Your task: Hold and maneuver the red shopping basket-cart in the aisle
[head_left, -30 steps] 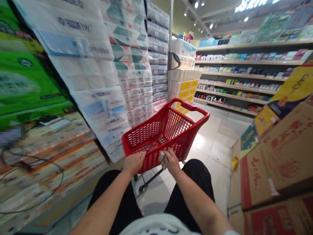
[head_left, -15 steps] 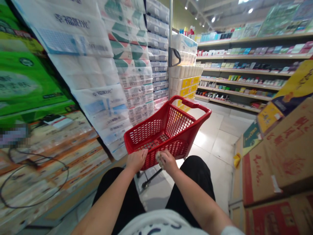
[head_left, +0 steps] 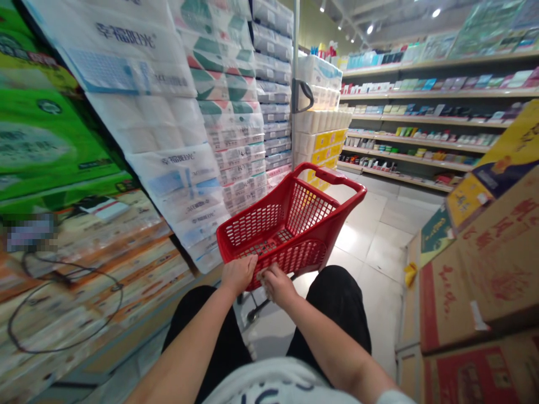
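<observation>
A red plastic shopping cart (head_left: 307,252) with perforated sides stands in front of my knees, its handle pointing away to the upper right. My left hand (head_left: 239,275) is closed round the cart's near rim at the left corner. Just right of it, my right hand (head_left: 278,285) pinches a small crumpled, pale thing (head_left: 261,276), maybe a cloth or tissue, against the outside of the cart's near side wall. Nothing but the grid floor shows inside the basket.
Stacked paper packs (head_left: 185,174) rise on the left, beside a low stack of packs with a black cable (head_left: 120,286) on it. Cardboard boxes (head_left: 455,303) stand at the right. Stocked shelves (head_left: 421,120) line the back, past a metal pole (head_left: 295,134).
My right hand has moved left and slightly down along the cart's side, closer to my left hand. The left hand keeps its hold on the rim.
</observation>
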The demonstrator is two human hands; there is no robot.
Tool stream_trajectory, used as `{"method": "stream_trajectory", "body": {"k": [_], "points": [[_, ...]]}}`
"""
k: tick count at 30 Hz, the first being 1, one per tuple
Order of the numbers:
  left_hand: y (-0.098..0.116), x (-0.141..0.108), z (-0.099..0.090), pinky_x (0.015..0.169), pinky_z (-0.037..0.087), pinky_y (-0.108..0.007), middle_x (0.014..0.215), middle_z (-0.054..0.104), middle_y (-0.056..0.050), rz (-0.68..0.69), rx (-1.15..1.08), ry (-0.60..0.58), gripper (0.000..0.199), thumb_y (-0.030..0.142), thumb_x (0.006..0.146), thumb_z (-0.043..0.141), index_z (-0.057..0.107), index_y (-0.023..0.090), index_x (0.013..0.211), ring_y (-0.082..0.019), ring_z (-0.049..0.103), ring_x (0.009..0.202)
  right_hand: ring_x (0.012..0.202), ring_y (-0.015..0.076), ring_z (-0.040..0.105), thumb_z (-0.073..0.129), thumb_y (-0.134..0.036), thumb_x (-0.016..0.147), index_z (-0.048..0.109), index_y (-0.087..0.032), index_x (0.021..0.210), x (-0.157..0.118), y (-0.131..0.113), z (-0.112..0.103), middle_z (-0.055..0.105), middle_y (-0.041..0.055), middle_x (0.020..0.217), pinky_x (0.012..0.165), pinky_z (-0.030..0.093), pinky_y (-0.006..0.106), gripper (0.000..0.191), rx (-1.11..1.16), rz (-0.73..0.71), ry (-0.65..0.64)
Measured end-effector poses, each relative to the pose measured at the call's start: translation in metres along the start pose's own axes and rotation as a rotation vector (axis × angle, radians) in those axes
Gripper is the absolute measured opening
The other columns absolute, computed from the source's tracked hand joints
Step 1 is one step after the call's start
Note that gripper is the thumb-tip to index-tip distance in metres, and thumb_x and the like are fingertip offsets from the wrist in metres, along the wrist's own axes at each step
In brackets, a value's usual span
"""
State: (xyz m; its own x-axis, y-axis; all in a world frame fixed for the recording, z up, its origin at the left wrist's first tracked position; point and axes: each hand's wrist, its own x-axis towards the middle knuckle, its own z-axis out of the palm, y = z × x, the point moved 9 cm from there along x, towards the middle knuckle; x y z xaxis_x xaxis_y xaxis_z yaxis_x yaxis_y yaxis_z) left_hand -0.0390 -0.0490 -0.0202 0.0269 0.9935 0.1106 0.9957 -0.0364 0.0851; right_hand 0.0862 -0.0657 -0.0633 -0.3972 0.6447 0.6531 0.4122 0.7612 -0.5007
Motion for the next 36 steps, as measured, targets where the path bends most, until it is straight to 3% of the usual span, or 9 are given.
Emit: {"method": "stream_trajectory", "body": {"k": [6,11,15,18,20,26,31,33,36], "points": [[0.002,0.002,0.004,0.07,0.045,-0.031,0.092,0.071,-0.006,0.031,0.022,-0.014,0.052,0.043,0.098,0.013,0.062,0.023,0.096,-0.022,0.067,0.085,0.095,0.018,0.056,0.038,-0.018,0.094,0.061,-0.022,0.105,0.005,-0.016,0.006,0.061,0.0063,0.103,0.085,0.047,0.03,0.026,-0.004,-0.055,0.012],[0.006,0.004,0.006,0.071,0.044,-0.031,0.092,0.07,-0.007,0.081,0.052,-0.038,0.048,0.038,0.098,0.015,0.06,0.021,0.099,-0.022,0.066,0.086,0.085,0.0187,0.056,0.044,-0.02,0.092,0.064,-0.023,0.097,0.008,-0.021,0.019,0.062,0.0053,0.097,0.073,0.047,0.027,0.02,-0.084,-0.065,-0.096],[0.008,0.004,0.006,0.071,0.044,-0.031,0.089,0.07,-0.007,0.067,0.032,-0.017,0.048,0.039,0.098,0.015,0.06,0.022,0.098,-0.022,0.066,0.085,0.087,0.0177,0.055,0.042,-0.02,0.092,0.063,-0.023,0.098,0.009,-0.02,0.013,0.06,0.0051,0.095,0.078,0.046,0.027,0.022,-0.047,-0.049,-0.049],[0.01,0.005,0.006,0.07,0.044,-0.032,0.09,0.07,-0.008,0.07,0.023,-0.004,0.049,0.039,0.098,0.014,0.06,0.021,0.097,-0.022,0.066,0.084,0.082,0.0166,0.054,0.045,-0.019,0.09,0.064,-0.024,0.092,0.013,-0.018,0.005,0.058,0.0032,0.091,0.074,0.047,0.026,0.019,-0.019,-0.054,-0.081],[0.011,0.005,0.006,0.069,0.045,-0.032,0.092,0.071,-0.007,0.075,0.016,0.002,0.049,0.04,0.098,0.014,0.06,0.022,0.097,-0.023,0.067,0.084,0.083,0.0163,0.055,0.047,-0.018,0.088,0.064,-0.024,0.093,0.019,-0.014,-0.014,0.058,0.003,0.091,0.075,0.048,0.026,0.019,-0.004,-0.04,-0.03],[0.008,0.004,0.005,0.071,0.046,-0.033,0.09,0.071,-0.006,0.041,0.001,0.026,0.053,0.044,0.097,0.012,0.061,0.024,0.093,-0.023,0.067,0.083,0.104,0.0198,0.054,0.049,-0.018,0.088,0.063,-0.023,0.107,0.025,0.026,-0.116,0.054,0.0082,0.106,0.096,0.046,0.035,0.024,-0.097,0.14,0.449],[0.007,0.003,0.003,0.071,0.046,-0.034,0.089,0.071,-0.007,0.04,-0.012,0.027,0.054,0.044,0.097,0.012,0.061,0.024,0.091,-0.024,0.067,0.083,0.09,0.0164,0.057,0.048,-0.018,0.085,0.065,-0.024,0.099,0.027,0.057,-0.133,0.055,0.0043,0.096,0.084,0.05,0.03,0.023,-0.114,0.127,0.225],[0.008,0.003,0.002,0.071,0.046,-0.034,0.09,0.072,-0.008,0.044,-0.026,0.022,0.053,0.044,0.097,0.013,0.062,0.023,0.091,-0.024,0.067,0.084,0.097,0.0178,0.056,0.049,-0.022,0.086,0.064,-0.023,0.103,0.024,0.073,-0.167,0.055,0.0057,0.102,0.089,0.049,0.032,0.023,-0.144,0.194,0.393],[0.009,0.002,0.0,0.072,0.046,-0.035,0.093,0.072,-0.008,0.05,-0.033,0.029,0.054,0.044,0.097,0.013,0.062,0.023,0.093,-0.024,0.067,0.085,0.097,0.02,0.057,0.046,-0.026,0.086,0.061,-0.019,0.11,0.015,0.102,-0.217,0.054,0.0084,0.106,0.089,0.048,0.036,0.029,-0.218,0.434,0.663]]}}
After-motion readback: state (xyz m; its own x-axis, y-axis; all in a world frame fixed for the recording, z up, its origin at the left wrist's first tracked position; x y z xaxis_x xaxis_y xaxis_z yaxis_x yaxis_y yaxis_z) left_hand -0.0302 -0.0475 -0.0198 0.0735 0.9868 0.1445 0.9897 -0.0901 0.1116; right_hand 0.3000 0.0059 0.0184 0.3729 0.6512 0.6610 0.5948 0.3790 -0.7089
